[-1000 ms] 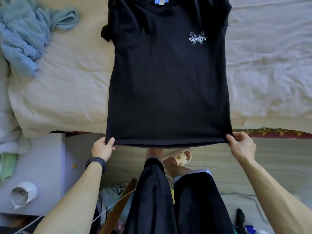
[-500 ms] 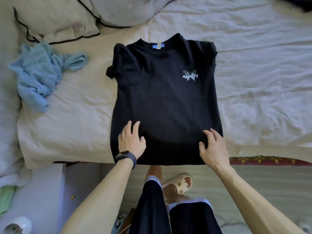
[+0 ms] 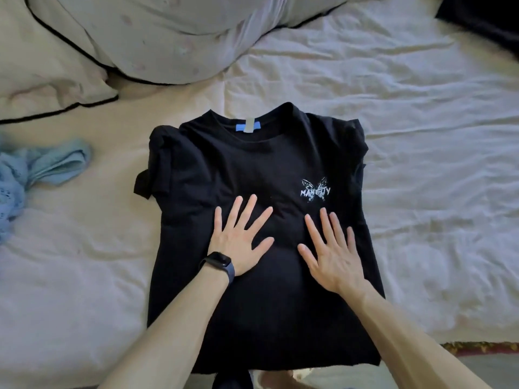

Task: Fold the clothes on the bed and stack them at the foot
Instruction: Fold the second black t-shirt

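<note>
Left hand (image 3: 238, 238), right hand (image 3: 332, 255) flat, seemingly pressing, on black T-shirt (image 3: 247, 161)

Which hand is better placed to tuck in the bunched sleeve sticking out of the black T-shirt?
Left. The left hand lies flat on the black T-shirt nearer that bunched sleeve; the right hand presses the far side, below the white butterfly print.
</note>
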Demonstrator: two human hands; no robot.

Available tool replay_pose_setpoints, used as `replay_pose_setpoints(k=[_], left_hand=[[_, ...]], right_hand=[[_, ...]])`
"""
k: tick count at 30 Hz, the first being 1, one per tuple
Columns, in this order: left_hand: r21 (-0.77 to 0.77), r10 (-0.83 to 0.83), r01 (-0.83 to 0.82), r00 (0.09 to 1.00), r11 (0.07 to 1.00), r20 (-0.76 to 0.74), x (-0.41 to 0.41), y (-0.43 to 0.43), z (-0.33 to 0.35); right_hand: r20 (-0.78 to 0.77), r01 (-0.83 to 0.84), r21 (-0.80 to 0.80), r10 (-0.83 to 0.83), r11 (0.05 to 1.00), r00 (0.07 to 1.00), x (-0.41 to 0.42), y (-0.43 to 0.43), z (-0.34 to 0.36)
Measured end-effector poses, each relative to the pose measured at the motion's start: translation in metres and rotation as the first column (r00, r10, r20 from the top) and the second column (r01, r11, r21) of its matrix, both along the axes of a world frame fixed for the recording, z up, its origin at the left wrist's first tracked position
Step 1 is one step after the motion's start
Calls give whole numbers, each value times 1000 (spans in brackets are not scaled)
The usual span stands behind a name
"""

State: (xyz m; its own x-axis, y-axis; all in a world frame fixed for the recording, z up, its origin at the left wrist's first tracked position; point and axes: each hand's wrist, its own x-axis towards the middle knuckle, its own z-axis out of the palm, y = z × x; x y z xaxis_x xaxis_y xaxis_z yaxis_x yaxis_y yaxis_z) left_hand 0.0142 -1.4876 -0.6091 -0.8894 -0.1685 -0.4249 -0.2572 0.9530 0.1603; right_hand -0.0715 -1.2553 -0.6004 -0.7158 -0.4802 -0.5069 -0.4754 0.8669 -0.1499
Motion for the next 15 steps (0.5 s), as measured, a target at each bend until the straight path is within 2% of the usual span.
replay_pose_setpoints(k=[3, 7, 8, 9, 10, 11, 12, 13, 15], left_hand=[[-19, -7, 7, 1000, 1000, 14, -1, 1, -8], [-33, -12, 16, 992, 999, 130, -10, 1, -2], [-45, -22, 30, 986, 999, 167, -14, 0, 1], [-56, -33, 46, 978, 997, 204, -18, 0, 4], [-64, -44, 61, 970, 996, 241, -22, -1, 8], [-70, -53, 76, 958, 995, 283, -27, -1, 12], [-74, -57, 85, 945, 994, 323, -33, -1, 16], [-79, -53, 86, 932, 993, 359, -39, -1, 20], [-82, -24, 65, 905, 995, 426, -51, 3, 28]], right_hand=[[53, 14, -9, -13, 1000, 998, -4, 1, -10], [189, 5, -29, 1, 1000, 982, -26, -5, 7], [217, 61, -80, -43, 995, 975, -38, -6, 14], [253, 210, -171, -163, 963, 954, -53, -7, 24], [299, 424, -276, -343, 862, 891, -73, -9, 34], [335, 617, -369, -520, 695, 786, -94, -9, 41], [321, 720, -441, -654, 537, 685, -118, -9, 44], [265, 737, -488, -725, 467, 635, -146, -10, 44], [260, 724, -505, -717, 470, 647, -201, -13, 37]])
